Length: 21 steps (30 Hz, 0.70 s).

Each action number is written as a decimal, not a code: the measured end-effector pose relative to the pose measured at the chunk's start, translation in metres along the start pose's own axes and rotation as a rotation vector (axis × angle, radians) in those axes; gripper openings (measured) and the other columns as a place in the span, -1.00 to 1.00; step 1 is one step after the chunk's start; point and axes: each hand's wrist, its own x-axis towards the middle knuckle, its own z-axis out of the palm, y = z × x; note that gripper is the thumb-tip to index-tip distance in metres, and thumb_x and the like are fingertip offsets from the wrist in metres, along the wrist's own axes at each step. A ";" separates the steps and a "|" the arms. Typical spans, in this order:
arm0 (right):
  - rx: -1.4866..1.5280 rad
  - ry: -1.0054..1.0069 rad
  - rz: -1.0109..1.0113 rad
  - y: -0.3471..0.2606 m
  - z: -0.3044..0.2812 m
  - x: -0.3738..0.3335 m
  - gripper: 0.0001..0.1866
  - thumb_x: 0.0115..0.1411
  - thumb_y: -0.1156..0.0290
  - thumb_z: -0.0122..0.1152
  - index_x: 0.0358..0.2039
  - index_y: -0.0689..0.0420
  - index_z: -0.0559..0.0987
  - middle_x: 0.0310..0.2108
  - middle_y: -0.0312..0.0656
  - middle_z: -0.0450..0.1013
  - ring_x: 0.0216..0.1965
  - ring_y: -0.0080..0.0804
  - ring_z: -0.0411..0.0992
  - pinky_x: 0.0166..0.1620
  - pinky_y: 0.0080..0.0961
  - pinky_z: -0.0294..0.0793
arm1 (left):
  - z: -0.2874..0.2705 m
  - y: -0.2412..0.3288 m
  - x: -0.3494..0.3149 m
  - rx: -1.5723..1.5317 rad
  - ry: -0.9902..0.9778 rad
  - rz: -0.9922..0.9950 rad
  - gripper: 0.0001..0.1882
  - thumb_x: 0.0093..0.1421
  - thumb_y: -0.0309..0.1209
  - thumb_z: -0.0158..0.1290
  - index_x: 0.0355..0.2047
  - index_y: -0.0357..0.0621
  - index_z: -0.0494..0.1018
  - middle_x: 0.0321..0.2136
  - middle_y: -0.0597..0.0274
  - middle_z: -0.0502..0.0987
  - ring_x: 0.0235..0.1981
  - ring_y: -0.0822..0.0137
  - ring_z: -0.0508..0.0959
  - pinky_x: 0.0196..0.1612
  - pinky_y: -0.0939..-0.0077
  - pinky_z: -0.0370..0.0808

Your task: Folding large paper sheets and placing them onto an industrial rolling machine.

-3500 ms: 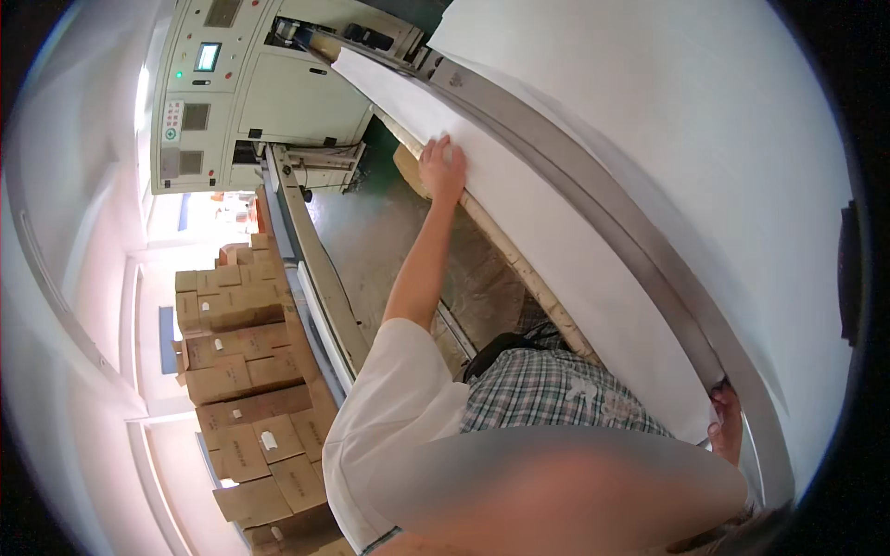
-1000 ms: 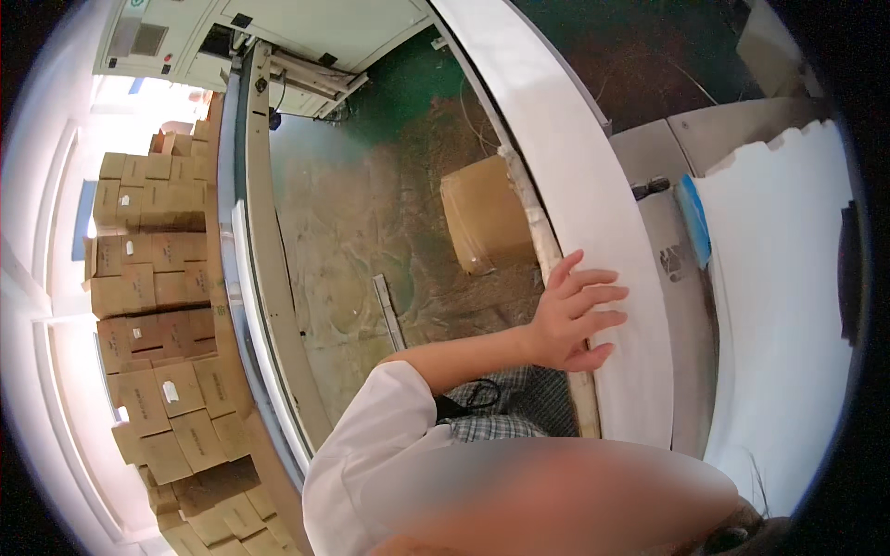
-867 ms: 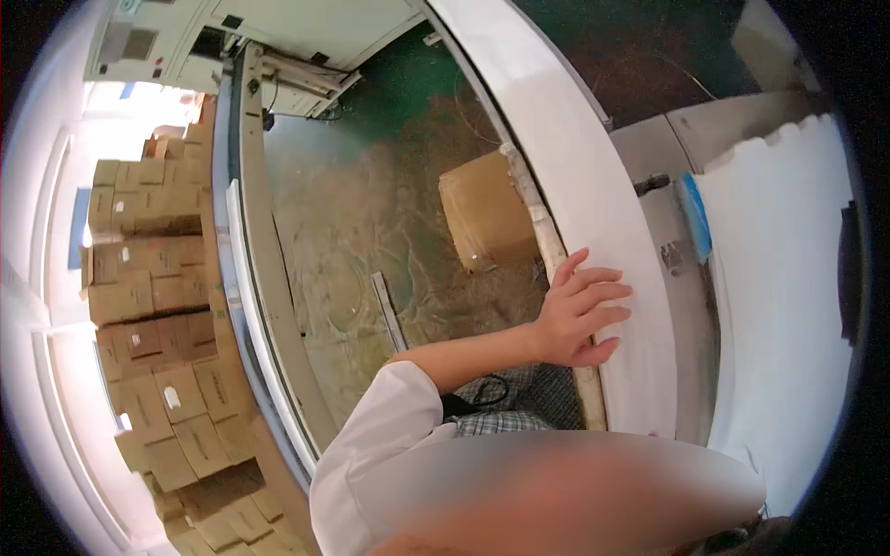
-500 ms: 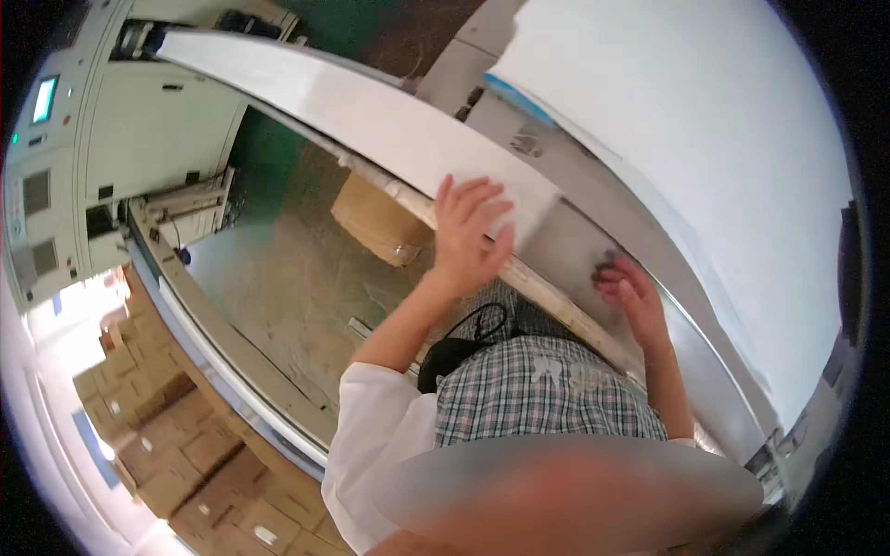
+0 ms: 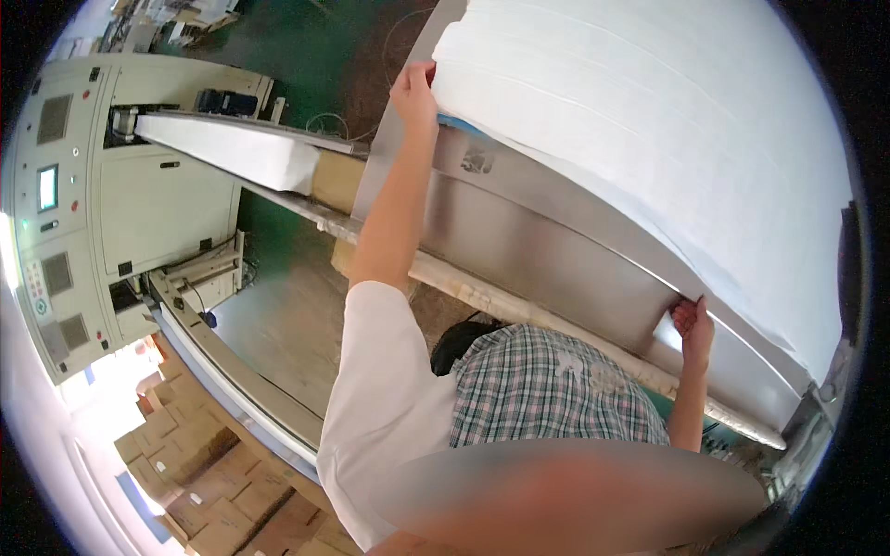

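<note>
Head view shows the left hand (image 5: 414, 91), fingers bent, and right hand (image 5: 692, 326), fingers curled, at the edge of the white sheet stack (image 5: 640, 139) on the metal tabletop (image 5: 533, 183); whether either pinches a sheet, I cannot tell. Even, level tension between them should best prevent creasing. Counted: two hands, one stack, one white strip (image 5: 232, 153).

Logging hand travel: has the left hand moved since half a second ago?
Yes: away from the wrapped rail, the left hand went outward to the left edge of the white sheets.

Factory: control cabinet (image 5: 165, 211), stacked cartons (image 5: 221, 474)
</note>
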 end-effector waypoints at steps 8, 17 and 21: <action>0.037 -0.037 -0.007 -0.018 0.015 0.004 -0.55 0.16 0.05 -0.06 -0.43 0.26 0.47 -0.57 -0.19 0.45 -0.60 -0.49 0.41 -0.53 -0.67 0.42 | 0.001 -0.002 0.022 -0.043 -0.055 -0.035 -0.78 0.09 -0.40 -0.11 -0.56 -0.30 0.42 -0.55 0.26 0.46 -0.49 0.45 0.42 -0.36 0.62 0.34; -0.061 -0.053 0.102 -0.004 -0.005 -0.020 -0.47 0.15 -0.04 -0.12 -0.42 0.26 0.48 -0.56 -0.18 0.43 -0.55 -0.47 0.39 -0.49 -0.62 0.36 | -0.026 0.034 -0.007 0.090 -0.331 -0.263 -0.79 0.11 -0.31 -0.13 -0.54 -0.17 0.37 -0.53 0.32 0.40 -0.47 0.50 0.35 -0.36 0.60 0.29; -0.143 -0.091 0.023 -0.013 0.003 -0.031 -0.46 0.14 -0.04 -0.11 -0.40 0.29 0.49 -0.55 -0.20 0.44 -0.54 -0.47 0.40 -0.47 -0.60 0.37 | 0.001 0.078 -0.005 1.164 -0.867 0.322 -0.47 0.02 0.01 0.00 -0.27 -0.26 0.42 -0.41 -0.01 0.50 -0.33 0.29 0.52 -0.30 0.41 0.40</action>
